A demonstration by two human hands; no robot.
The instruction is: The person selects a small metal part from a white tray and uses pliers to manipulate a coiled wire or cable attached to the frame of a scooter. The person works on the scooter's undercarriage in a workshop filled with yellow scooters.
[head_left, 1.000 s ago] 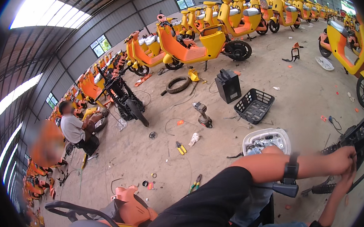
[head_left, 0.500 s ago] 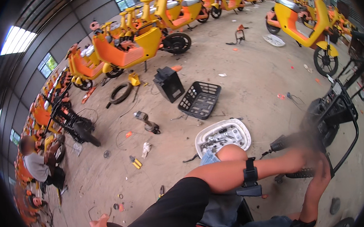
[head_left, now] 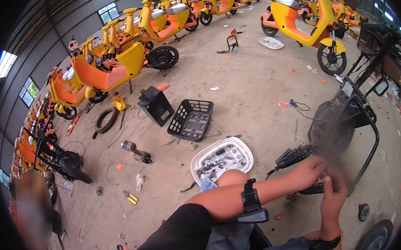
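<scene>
My left hand [head_left: 311, 170] reaches in from the left, its fingers curled and pressed together at the rear part of a stripped black scooter frame [head_left: 369, 113]. Close beside it, my right hand [head_left: 334, 193] comes up from below, thumb raised and fingers bent toward the left one. Whatever the two hands hold is too small and smeared to make out. A black coil-spring shock absorber [head_left: 295, 156] lies just beyond my left hand. Near my knee, a white tray-like cover [head_left: 248, 161] holds loose bolts and metal parts.
On the concrete floor are a black basket [head_left: 207, 107], a black battery box [head_left: 156, 106], a power drill [head_left: 136, 151], yellow-handled pliers [head_left: 130, 197] and a tire [head_left: 106, 120]. Yellow-orange scooters [head_left: 108, 68] stand in rows behind. A blurred person [head_left: 33, 213] is at the left edge.
The view has swung right, so the floor items and scooters sit farther left. My hands stay close together by the frame, and the left fingers show more clearly. The person at left appears larger.
</scene>
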